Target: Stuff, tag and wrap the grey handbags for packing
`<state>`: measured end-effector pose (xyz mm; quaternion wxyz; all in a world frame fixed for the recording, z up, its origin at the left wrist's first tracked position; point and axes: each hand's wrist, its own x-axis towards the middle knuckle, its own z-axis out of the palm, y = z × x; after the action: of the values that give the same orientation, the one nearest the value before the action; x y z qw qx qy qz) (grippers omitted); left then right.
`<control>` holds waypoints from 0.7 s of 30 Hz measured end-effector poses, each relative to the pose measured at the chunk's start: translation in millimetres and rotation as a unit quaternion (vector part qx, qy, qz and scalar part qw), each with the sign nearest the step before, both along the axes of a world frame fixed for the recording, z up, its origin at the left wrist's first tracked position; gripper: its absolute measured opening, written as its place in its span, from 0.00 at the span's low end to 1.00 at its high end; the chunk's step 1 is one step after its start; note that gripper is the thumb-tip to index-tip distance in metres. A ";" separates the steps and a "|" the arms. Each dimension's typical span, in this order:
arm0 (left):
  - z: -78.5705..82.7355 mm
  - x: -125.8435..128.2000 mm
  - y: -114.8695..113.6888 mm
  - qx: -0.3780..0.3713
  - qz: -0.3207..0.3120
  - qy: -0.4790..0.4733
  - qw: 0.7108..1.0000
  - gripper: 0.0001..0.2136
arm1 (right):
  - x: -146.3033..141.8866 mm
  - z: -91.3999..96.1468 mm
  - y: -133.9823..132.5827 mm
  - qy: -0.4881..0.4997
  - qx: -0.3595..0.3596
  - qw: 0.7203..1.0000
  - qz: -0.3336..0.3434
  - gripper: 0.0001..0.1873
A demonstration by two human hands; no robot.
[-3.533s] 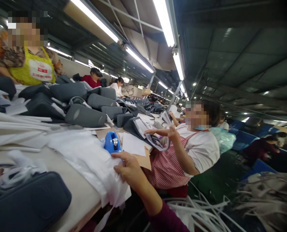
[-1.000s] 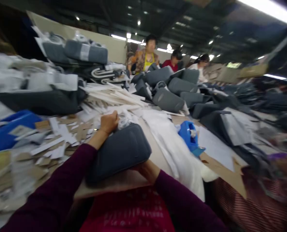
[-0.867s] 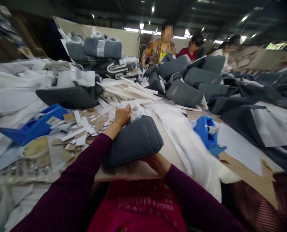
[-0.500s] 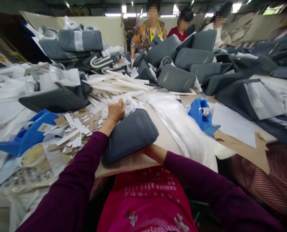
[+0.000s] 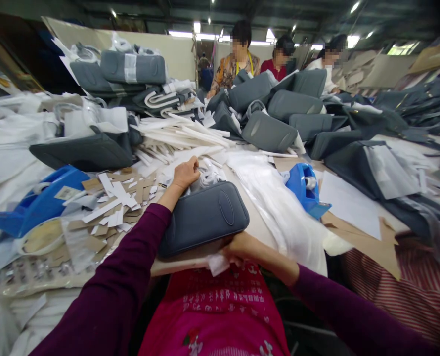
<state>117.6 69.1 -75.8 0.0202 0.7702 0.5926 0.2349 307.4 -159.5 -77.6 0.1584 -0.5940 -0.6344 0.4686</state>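
A dark grey padded case (image 5: 204, 215) lies on the tan table (image 5: 255, 225) right in front of me. My left hand (image 5: 185, 173) is a closed fist at the case's far end, gripping crumpled white paper (image 5: 209, 176) stuffed there. My right hand (image 5: 239, 248) is curled at the case's near edge, pinching a small white scrap (image 5: 217, 264) beside it.
A blue tape dispenser (image 5: 305, 187) and a heap of white sheets (image 5: 279, 207) lie to the right. Paper and cardboard scraps (image 5: 109, 207) and a blue tray (image 5: 34, 205) lie left. Grey cases (image 5: 272, 131) are piled behind. Three people work at the far side.
The view swung from the right of the table to the case in front of me. My right hand went to the case's near edge and now pinches a white scrap.
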 end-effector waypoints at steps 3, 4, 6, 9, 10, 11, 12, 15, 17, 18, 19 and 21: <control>1.2 -5.8 4.5 -0.022 -0.052 -0.127 0.990 0.17 | 4.9 37.0 -8.4 -0.205 0.082 0.967 0.128 0.11; 0.9 -7.8 6.0 -0.030 -0.070 -0.169 0.983 0.18 | 3.2 51.8 -6.9 -0.235 0.130 0.953 0.142 0.12; -0.7 -11.3 9.0 -0.048 -0.104 -0.247 0.962 0.20 | -6.8 77.9 6.0 -0.224 0.201 0.941 0.152 0.13; -3.3 -15.1 11.7 -0.076 -0.140 -0.336 0.928 0.22 | -34.1 94.6 48.7 -0.164 0.291 0.931 0.146 0.13; -3.9 -15.7 11.9 -0.081 -0.145 -0.352 0.921 0.23 | -44.0 93.4 66.3 -0.164 0.322 0.922 0.140 0.14; -4.2 -15.9 11.7 -0.084 -0.146 -0.360 0.918 0.23 | -53.1 89.4 83.8 -0.175 0.345 0.912 0.138 0.15; -4.3 -15.8 11.3 -0.083 -0.144 -0.362 0.917 0.23 | -61.1 83.7 100.1 -0.195 0.357 0.903 0.139 0.17; -4.7 -14.0 9.7 -0.079 -0.137 -0.357 0.921 0.24 | -75.2 63.0 135.5 -0.257 0.338 0.894 0.141 0.19; -5.1 -13.5 9.6 -0.073 -0.133 -0.356 0.922 0.26 | -77.5 51.6 147.0 -0.278 0.325 0.895 0.125 0.18; -5.3 -13.9 9.8 -0.067 -0.130 -0.361 0.921 0.26 | -77.6 47.5 150.3 -0.284 0.326 0.895 0.110 0.18; -5.5 -14.9 10.2 -0.055 -0.128 -0.372 0.918 0.26 | -77.5 44.3 152.9 -0.288 0.327 0.895 0.093 0.17; -5.3 -18.1 11.1 -0.010 -0.127 -0.414 0.901 0.25 | -78.3 41.0 157.7 -0.298 0.327 0.894 0.066 0.16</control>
<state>99.6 80.2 -81.1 0.3014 0.6721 0.4299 0.5221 229.1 -1.9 -36.7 0.1158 -0.5773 -0.8070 0.0453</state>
